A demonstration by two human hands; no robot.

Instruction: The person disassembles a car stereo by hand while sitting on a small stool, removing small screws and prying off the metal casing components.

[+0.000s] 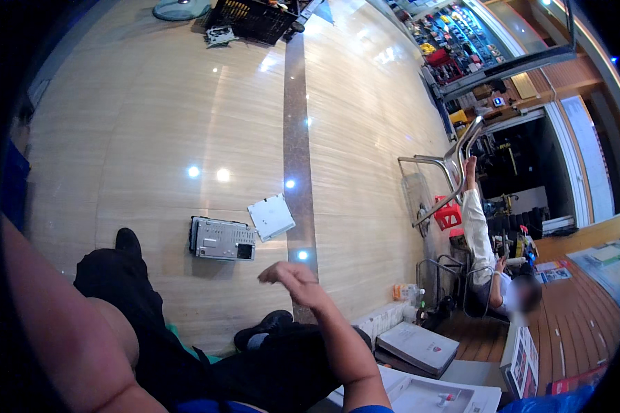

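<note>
My right hand [293,282] hangs above the tiled floor, its fingers bent and pressed together. Whatever they may hold is too small or hidden to make out. Just beyond its fingertips lies a silver metal box [217,237], which looks like a car stereo unit, with vent slots and a dark square opening. A flat silver cover plate [271,217] rests on the floor beside the box, near its far right corner. My left forearm [69,323] comes in at the lower left; the hand itself is outside the picture.
A black crate [248,20] with assorted items stands at the far edge. To the right are a metal-framed chair [455,162], a red stool [448,212] and a seated person [479,241]. White boxes [419,346] lie close to my right. My shoes [265,330] flank the work area.
</note>
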